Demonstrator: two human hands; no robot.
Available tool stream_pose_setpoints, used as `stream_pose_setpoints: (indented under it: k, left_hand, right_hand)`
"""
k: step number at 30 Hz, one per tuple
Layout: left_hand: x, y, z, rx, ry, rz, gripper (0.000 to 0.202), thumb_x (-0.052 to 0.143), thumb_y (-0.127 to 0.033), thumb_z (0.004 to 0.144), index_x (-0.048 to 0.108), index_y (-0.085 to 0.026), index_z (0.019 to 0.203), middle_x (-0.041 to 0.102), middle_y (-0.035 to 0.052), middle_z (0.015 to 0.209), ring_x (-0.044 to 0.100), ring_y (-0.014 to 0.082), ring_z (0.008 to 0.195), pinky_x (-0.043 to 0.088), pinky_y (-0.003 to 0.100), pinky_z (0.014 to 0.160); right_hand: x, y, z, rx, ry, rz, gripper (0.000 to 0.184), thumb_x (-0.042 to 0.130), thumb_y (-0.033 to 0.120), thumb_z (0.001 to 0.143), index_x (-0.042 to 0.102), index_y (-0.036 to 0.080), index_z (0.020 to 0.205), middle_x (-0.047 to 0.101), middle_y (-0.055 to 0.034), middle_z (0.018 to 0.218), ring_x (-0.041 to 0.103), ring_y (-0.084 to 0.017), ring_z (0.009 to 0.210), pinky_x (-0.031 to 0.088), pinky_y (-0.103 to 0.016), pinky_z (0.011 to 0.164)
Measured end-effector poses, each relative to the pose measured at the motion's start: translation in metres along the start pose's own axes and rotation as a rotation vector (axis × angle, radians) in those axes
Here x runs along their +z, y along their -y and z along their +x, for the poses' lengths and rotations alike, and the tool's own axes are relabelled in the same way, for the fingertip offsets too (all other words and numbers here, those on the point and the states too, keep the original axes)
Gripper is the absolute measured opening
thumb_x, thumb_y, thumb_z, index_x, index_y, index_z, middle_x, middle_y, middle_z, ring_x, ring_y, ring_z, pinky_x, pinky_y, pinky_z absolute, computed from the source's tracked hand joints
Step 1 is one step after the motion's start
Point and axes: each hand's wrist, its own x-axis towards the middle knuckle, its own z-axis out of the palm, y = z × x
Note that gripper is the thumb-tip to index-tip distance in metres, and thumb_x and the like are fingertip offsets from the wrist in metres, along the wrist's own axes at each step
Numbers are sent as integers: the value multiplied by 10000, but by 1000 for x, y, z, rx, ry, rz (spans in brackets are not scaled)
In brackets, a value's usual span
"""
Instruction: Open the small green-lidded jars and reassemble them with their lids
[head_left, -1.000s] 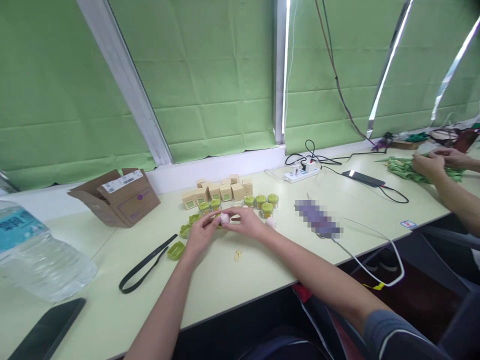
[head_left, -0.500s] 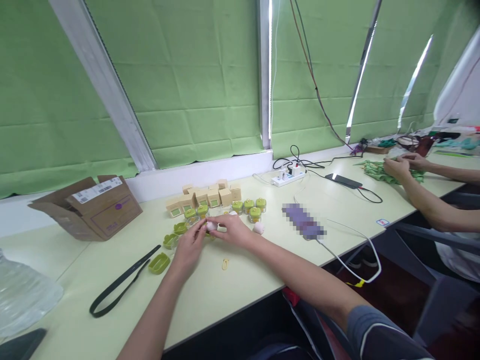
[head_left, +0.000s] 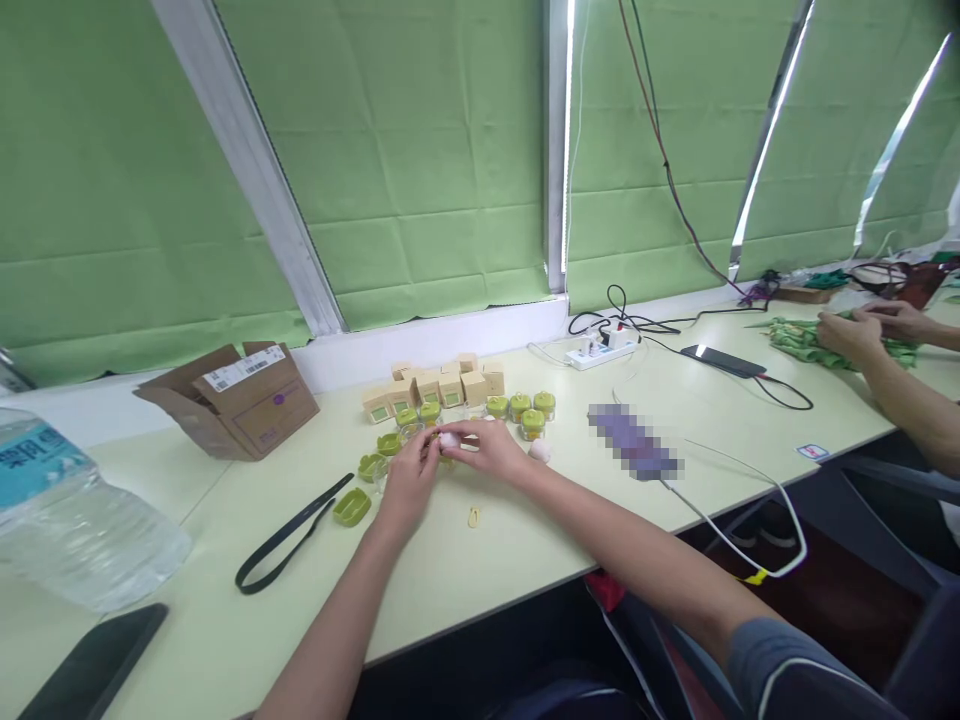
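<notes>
My left hand (head_left: 409,478) and my right hand (head_left: 487,448) meet over the pale table (head_left: 525,540), both pinching a small pinkish-white ball (head_left: 448,439) between their fingertips. A second pale ball (head_left: 539,451) lies just right of my right wrist. Behind the hands stand small green-lidded jars (head_left: 525,409) and a cluster of little tan boxes (head_left: 442,385). Loose green lids (head_left: 352,505) lie to the left of my left hand. A small yellow loop (head_left: 473,516) rests on the table below my hands.
An open cardboard box (head_left: 240,400), a black strap (head_left: 289,532), a water bottle (head_left: 67,520) and a dark phone (head_left: 90,665) lie left. A power strip (head_left: 600,351), cables and a blurred purple item (head_left: 634,441) lie right. Another person's hands (head_left: 862,330) handle green cloth far right.
My hands stay together on the small ball, barely shifting. The camera view swung left and then back right.
</notes>
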Motion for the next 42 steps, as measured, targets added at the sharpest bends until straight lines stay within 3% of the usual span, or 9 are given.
stream_pose_setpoints:
  k: [5, 9, 16, 21, 25, 34, 38, 42]
  left_hand:
    - [5, 6, 0, 21, -51, 39, 365, 426, -396, 950, 633, -175, 1153, 713, 115, 1108, 678, 259, 979, 514, 423, 899]
    - [5, 7, 0, 2, -61, 14, 374, 446, -406, 940, 639, -169, 1156, 715, 121, 1113, 689, 254, 949, 526, 412, 875]
    - [2, 5, 0, -107, -4, -218, 422, 536, -506, 904, 658, -177, 1140, 732, 98, 1073, 706, 240, 920, 540, 383, 872]
    - [3, -2, 0, -123, 57, -517, 517, 661, -500, 837, 613, -191, 1248, 626, 129, 1317, 665, 246, 1084, 512, 393, 968]
    - [3, -8, -3, -131, 84, -597, 535, 734, -457, 788, 604, -209, 1244, 627, 125, 1304, 656, 253, 1100, 524, 384, 944]
    - [3, -9, 0, -181, 40, -672, 525, 777, -427, 747, 609, -208, 1194, 636, 117, 1268, 656, 250, 1084, 521, 388, 942]
    - [1, -1, 1, -183, 67, -692, 541, 770, -437, 755, 609, -202, 1215, 631, 125, 1277, 669, 249, 1048, 518, 406, 949]
    - [2, 7, 3, -200, 60, -687, 583, 760, -482, 755, 597, -189, 1232, 645, 128, 1239, 690, 223, 950, 531, 397, 909]
  right_hand:
    - [2, 1, 1, -58, 16, -190, 358, 669, 337, 888, 694, 266, 1239, 769, -31, 993, 674, -175, 872, 514, -284, 840]
    - [3, -1, 1, -152, 42, -187, 346, 643, 299, 913, 684, 247, 1252, 731, -73, 1135, 673, -191, 1004, 493, -302, 934]
    - [1, -3, -1, -158, 16, -223, 354, 632, 284, 922, 670, 227, 1269, 695, -109, 1125, 649, -209, 1035, 510, -349, 944]
    - [-4, 2, -1, -36, -72, 15, 357, 628, 353, 918, 673, 247, 1256, 711, -83, 1136, 677, -186, 980, 575, -323, 864]
    - [-4, 3, -3, 70, -84, 172, 362, 660, 411, 877, 705, 244, 1195, 718, -75, 1147, 701, -195, 952, 612, -339, 828]
    - [1, 2, -3, 105, -127, 225, 355, 703, 417, 830, 727, 221, 1126, 738, -64, 1105, 701, -201, 1012, 588, -373, 940]
    - [-4, 2, 0, 147, -139, 225, 360, 704, 404, 824, 716, 208, 1126, 743, -72, 1087, 701, -199, 1003, 596, -338, 866]
    - [-18, -1, 2, 155, -135, 30, 244, 619, 378, 883, 748, 190, 971, 760, -59, 935, 695, -175, 838, 565, -293, 741]
